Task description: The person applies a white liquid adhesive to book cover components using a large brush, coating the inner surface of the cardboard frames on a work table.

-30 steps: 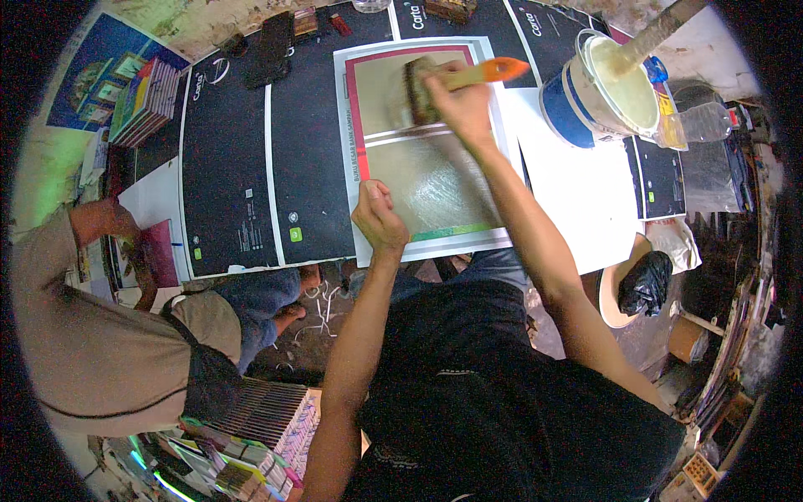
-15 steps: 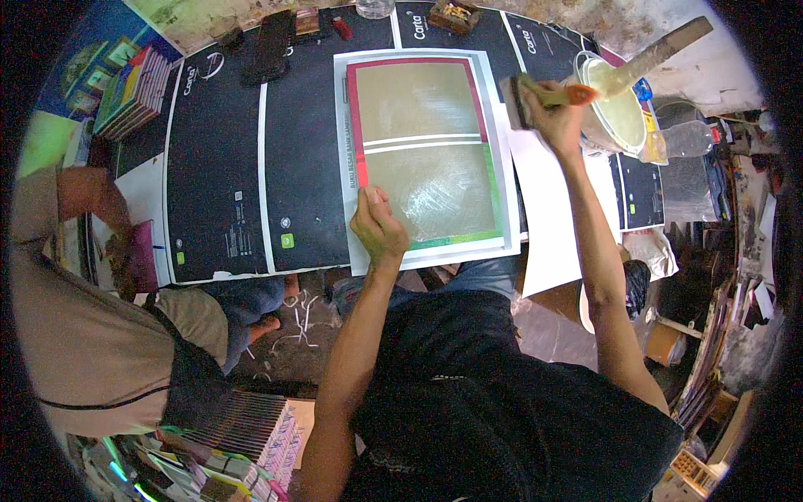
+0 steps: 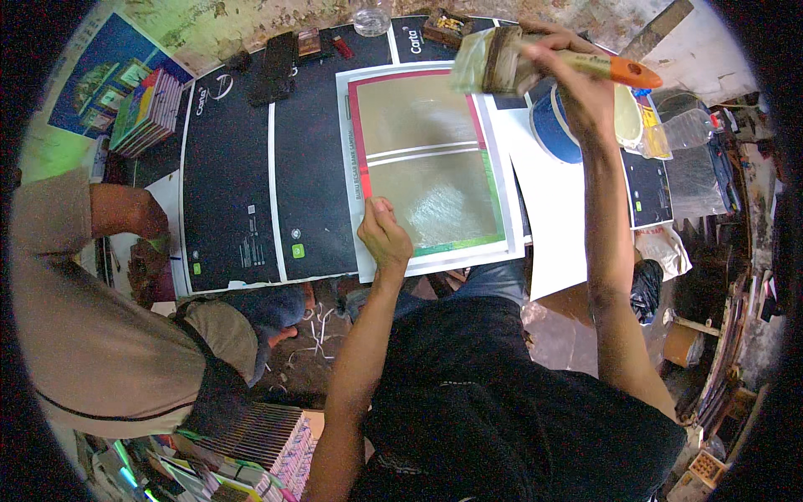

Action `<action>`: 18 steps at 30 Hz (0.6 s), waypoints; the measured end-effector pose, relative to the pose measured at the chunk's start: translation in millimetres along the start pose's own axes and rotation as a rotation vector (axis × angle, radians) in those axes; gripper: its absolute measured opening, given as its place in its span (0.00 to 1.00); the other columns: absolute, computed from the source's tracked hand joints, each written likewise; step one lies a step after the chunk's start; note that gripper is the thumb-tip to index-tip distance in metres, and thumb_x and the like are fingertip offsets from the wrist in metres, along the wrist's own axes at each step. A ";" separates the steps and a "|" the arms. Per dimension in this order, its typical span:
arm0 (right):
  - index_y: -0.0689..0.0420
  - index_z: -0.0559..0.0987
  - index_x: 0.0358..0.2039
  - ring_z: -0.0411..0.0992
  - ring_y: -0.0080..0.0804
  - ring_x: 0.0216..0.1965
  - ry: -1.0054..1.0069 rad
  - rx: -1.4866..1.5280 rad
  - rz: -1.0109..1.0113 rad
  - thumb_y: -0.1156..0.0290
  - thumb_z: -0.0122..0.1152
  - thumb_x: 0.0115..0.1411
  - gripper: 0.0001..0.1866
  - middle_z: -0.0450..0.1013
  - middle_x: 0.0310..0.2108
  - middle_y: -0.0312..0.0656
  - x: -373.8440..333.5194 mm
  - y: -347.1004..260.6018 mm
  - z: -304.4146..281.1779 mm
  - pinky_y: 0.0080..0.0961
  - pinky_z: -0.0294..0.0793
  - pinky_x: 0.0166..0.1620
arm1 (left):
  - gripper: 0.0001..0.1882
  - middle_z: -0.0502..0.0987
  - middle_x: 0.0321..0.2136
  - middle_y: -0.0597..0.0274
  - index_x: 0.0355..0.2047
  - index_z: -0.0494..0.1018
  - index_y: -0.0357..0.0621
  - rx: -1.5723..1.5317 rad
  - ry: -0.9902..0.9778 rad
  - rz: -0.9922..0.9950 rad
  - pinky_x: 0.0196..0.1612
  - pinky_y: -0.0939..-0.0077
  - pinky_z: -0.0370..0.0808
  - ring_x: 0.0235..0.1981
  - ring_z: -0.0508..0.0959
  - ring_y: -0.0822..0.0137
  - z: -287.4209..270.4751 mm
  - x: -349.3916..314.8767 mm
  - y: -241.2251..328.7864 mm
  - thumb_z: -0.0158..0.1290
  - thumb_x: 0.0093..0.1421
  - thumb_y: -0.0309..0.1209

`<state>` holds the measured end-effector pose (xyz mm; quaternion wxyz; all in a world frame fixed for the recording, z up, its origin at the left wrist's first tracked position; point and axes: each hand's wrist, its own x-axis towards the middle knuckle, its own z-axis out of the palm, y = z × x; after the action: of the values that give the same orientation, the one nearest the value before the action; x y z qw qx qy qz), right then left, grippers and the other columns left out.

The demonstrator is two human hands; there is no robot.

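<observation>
My right hand (image 3: 580, 88) grips a wide flat paintbrush (image 3: 633, 72) by its orange-tipped handle. The brush's pale, wet-looking bristles (image 3: 475, 64) point left, at the top right corner of a large sheet. That white-edged sheet (image 3: 516, 201) lies in front of me and carries two grey-brown panels (image 3: 418, 117) with red and green borders. Its panels shine as if wet. With fingers curled in, my left hand (image 3: 386, 238) holds the sheet's left edge near the lower corner. Partly behind my right forearm stands a blue bucket (image 3: 552, 127) with pale contents.
Black printed boards (image 3: 226, 184) cover the table. White paper (image 3: 548, 234) lies right of the sheet, with a clear plastic bottle (image 3: 690, 130) beyond. At left, another person's arm (image 3: 125, 213) is near a stack of books (image 3: 149, 117). A small box (image 3: 447, 27) sits at the far edge.
My right hand has raised the brush from beside the bucket and swung its bristles left to the sheet's top right corner. My left hand stays on the sheet's edge. The view has shifted slightly.
</observation>
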<state>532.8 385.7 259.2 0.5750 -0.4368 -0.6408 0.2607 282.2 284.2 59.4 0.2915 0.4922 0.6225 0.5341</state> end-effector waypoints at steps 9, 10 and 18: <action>0.63 0.69 0.54 0.72 0.29 0.45 0.407 0.455 0.107 0.72 0.63 0.57 0.24 0.72 0.47 0.45 -33.0 9.6 0.9 0.24 0.71 0.51 | 0.19 0.63 0.13 0.58 0.21 0.63 0.40 0.058 -0.003 0.027 0.20 0.68 0.60 0.13 0.65 0.64 -2.7 0.4 0.3 0.34 0.66 0.37; 0.63 0.71 0.52 0.73 0.29 0.44 0.453 0.470 0.133 0.71 0.63 0.57 0.23 0.73 0.45 0.44 -40.6 18.5 5.3 0.24 0.71 0.50 | 0.18 0.64 0.13 0.54 0.22 0.64 0.39 0.047 -0.009 0.032 0.21 0.65 0.61 0.14 0.67 0.59 -2.0 1.2 -1.7 0.35 0.66 0.36; 0.60 0.81 0.32 0.75 0.30 0.31 -0.190 -0.322 0.176 0.64 0.70 0.49 0.14 0.78 0.32 0.42 -37.6 99.8 26.0 0.28 0.72 0.38 | 0.23 0.64 0.13 0.62 0.20 0.64 0.40 0.068 -0.006 -0.021 0.20 0.72 0.60 0.15 0.64 0.70 -1.6 -0.1 -1.8 0.32 0.67 0.40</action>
<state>532.0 405.9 151.4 0.4095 -0.5508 -0.6850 0.2443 280.3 283.6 58.1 0.2819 0.4967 0.6448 0.5080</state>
